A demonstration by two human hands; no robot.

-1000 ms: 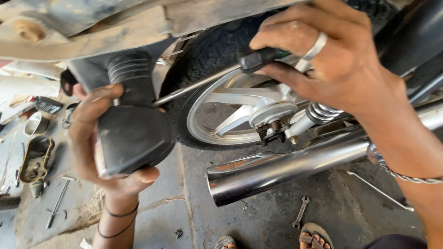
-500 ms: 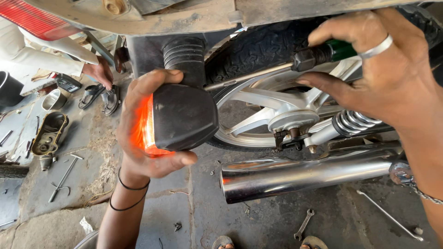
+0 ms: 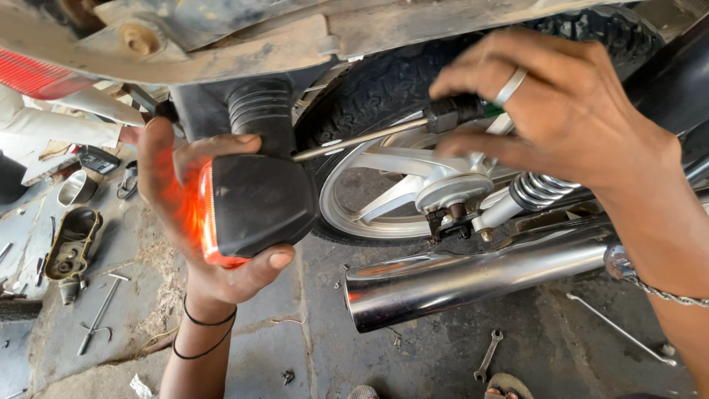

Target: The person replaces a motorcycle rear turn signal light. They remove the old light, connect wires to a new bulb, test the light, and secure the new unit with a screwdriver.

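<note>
Orange lens glowing, black housing: a turn indicator (image 3: 255, 207) is cupped in the left hand (image 3: 199, 222), fingers wrapped around its near and far sides, thumb under the bottom edge (likely so it is kept from twisting while it is worked on). It sits at the rear of a motorcycle, just below the dusty mudguard (image 3: 221, 44), left of the rear wheel (image 3: 384, 185). Its ribbed rubber stalk (image 3: 260, 114) runs up to the mudguard, so the long axis is roughly vertical; the lens faces left, into the palm.

A screwdriver (image 3: 384, 133) is pinched in the right hand (image 3: 561, 125), fingers pressed together around the dark handle, a ring seen on one finger. The shaft lies nearly horizontal, tilted slightly down to the left, tip pointing into the back of the housing where it is touching or just beside it (exact contact cannot be told, some motion blur).

Below the wheel a chrome exhaust pipe (image 3: 473, 273) is seen, open end toward the left. On the concrete floor (image 3: 295, 347) a small spanner (image 3: 487, 355) and a T-handle tool (image 3: 100, 314) are lying, well apart from both hands.
</note>
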